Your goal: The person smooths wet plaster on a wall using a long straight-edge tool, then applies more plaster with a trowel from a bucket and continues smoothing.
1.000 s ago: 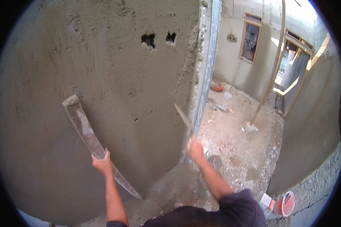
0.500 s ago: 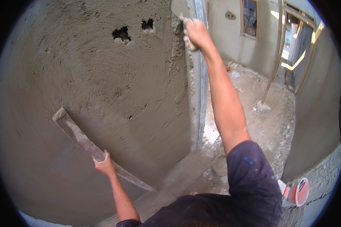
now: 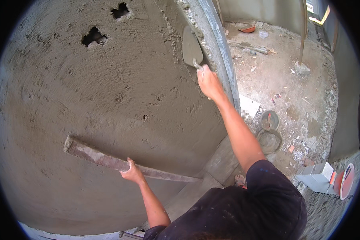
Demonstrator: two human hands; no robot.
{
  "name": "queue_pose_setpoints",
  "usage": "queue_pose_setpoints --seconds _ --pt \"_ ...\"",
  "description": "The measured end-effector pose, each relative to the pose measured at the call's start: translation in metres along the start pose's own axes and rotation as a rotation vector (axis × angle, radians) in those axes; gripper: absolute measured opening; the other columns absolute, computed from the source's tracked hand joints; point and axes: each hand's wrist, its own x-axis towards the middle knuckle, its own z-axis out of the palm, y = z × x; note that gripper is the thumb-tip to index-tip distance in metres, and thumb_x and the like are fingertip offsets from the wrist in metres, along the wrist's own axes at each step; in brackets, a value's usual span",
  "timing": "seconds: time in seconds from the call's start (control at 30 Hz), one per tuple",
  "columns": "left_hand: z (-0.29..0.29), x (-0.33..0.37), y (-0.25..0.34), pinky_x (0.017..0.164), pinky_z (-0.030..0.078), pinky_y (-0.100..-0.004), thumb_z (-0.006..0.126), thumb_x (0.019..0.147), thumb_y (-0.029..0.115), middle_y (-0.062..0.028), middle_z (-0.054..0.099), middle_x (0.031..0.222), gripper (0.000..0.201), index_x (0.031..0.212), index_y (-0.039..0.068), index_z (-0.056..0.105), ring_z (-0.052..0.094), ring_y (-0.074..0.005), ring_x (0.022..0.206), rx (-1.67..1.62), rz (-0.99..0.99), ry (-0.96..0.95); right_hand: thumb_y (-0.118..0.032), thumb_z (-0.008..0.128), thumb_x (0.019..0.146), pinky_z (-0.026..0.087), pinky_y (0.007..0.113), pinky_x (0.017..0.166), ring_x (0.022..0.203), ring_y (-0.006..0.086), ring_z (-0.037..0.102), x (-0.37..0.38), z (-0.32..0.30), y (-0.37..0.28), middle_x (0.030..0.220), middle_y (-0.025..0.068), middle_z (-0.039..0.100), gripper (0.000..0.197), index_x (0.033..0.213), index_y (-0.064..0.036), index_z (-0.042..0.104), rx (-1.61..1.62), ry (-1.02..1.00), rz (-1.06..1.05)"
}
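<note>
My right hand (image 3: 210, 83) is closed around the handle of a trowel (image 3: 192, 49), whose grey blade lies along the wall close to its right edge. My left hand (image 3: 133, 172) grips a long straightedge board (image 3: 96, 157) near its middle. The board is crusted with mortar and slants across the lower wall, its left end higher than its right. Wet grey plaster (image 3: 120, 96) covers the wall, rough higher up and smoother low down. Two ragged holes show at the top, one of them the larger dark hole (image 3: 94, 37). A pale strip (image 3: 226, 52) runs along the wall's edge.
On the rubble-strewn floor to the right stand a bucket (image 3: 270, 120) and a round basin (image 3: 269, 141). A wooden prop (image 3: 303, 36) rises farther back. Light blocks (image 3: 316, 176) and a red tub (image 3: 345, 182) are at the lower right.
The view has shifted downward and to the right. My right hand has brought the trowel lower on the wall, its blade now in plain sight. The board in my left hand lies closer to level.
</note>
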Motion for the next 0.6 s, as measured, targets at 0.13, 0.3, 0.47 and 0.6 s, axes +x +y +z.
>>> queue_pose_setpoints --seconds 0.13,0.3,0.47,0.6 --pt "0.001 -0.004 0.003 0.054 0.051 -0.0299 0.071 0.084 0.001 -0.0139 0.065 0.084 0.031 0.108 -0.011 0.057 0.060 -0.0172 0.064 0.105 -0.013 0.017 -0.027 0.049 0.098 0.048 0.057 0.070 0.082 0.0531 0.059 -0.061 0.059 0.089 0.083 0.0326 0.063 0.028 0.100 0.0015 0.048 0.016 0.069 0.132" --pt "0.006 -0.001 -0.003 0.061 0.053 -0.0333 0.074 0.081 0.004 -0.0170 0.067 0.094 0.037 0.111 -0.012 0.058 0.064 -0.0216 0.073 0.005 -0.046 0.018 -0.036 0.045 0.100 0.044 0.042 0.041 0.051 0.0208 0.054 -0.097 0.133 0.054 0.062 0.0041 0.048 0.026 0.096 -0.0097 0.047 1.063 0.157 0.805" --pt "-0.001 0.011 -0.024 0.080 0.051 -0.0395 0.077 0.076 0.005 -0.0192 0.068 0.105 0.045 0.114 -0.012 0.059 0.066 -0.0279 0.086 0.137 0.094 0.023 -0.034 0.052 0.097 0.043 0.034 0.040 0.049 0.0158 0.049 -0.020 0.065 -0.121 0.065 0.0036 0.048 0.027 0.091 -0.0088 0.044 1.563 0.095 0.540" --pt "0.002 0.005 -0.020 0.080 0.051 -0.0389 0.077 0.075 0.005 -0.0183 0.069 0.104 0.044 0.113 -0.011 0.060 0.066 -0.0276 0.087 0.112 0.058 0.015 -0.029 0.048 0.099 0.046 0.037 0.042 0.051 0.0181 0.052 0.017 0.055 -0.174 0.068 0.0055 0.049 0.024 0.091 -0.0069 0.043 1.648 0.097 0.595"
